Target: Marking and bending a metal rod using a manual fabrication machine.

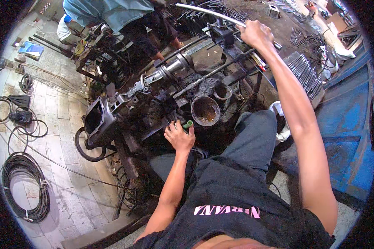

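My right hand (pixel 257 35), arm stretched far forward, is wrapped round a long silver metal rod (pixel 212 12) that slants across the far side of the machine. The rod's short end sticks out past my hand to the right. Close to my body, my left hand (pixel 179 137) is closed on a green tube-shaped handle (pixel 188 124), whose round open end shows between thumb and fingers. In front of that hand lies a greasy machine with a shiny metal cylinder (pixel 176 65) and a dark housing (pixel 99 119) at its left end.
A round pan (pixel 205 111) with brownish contents sits right of my left hand. Bundled metal rods (pixel 304 74) lie at right beside a blue metal panel (pixel 347 137). A coil of black cable (pixel 25 186) rests on the left floor. Another person in a blue-grey garment (pixel 110 12) stands beyond the machine.
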Motion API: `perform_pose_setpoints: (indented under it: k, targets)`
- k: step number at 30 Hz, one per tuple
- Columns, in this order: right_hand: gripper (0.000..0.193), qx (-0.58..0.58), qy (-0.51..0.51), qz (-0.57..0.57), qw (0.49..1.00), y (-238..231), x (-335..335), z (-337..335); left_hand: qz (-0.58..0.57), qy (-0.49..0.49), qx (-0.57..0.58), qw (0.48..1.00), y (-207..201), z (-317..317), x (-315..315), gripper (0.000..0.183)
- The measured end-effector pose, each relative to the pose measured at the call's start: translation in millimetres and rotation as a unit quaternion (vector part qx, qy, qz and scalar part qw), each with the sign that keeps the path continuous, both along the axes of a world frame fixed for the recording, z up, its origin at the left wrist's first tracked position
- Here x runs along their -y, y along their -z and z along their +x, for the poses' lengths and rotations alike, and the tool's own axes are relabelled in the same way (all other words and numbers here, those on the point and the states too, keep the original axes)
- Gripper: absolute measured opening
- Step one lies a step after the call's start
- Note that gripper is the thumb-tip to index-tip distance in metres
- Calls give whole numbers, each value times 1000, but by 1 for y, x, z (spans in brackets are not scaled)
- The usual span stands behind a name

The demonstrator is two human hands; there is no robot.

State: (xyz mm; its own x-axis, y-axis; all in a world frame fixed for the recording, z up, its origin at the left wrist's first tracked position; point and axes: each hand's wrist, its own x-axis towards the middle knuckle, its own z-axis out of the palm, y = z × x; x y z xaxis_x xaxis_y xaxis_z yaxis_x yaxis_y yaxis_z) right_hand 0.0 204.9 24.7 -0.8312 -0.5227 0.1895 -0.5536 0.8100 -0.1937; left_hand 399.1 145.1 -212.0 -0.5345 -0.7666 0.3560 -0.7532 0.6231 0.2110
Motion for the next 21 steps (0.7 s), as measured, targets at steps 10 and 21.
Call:
perform_pose_setpoints:
  k: [10, 21]
  targets:
    - [48, 57, 10, -25, 998, 3, -7, -38, 3, 6, -7, 1000, 1, -3, 0, 54]
    - [50, 10, -9, -2, 1000, 6, -1, -11, 8, 3, -10, 1000, 4, 1, 3, 53]
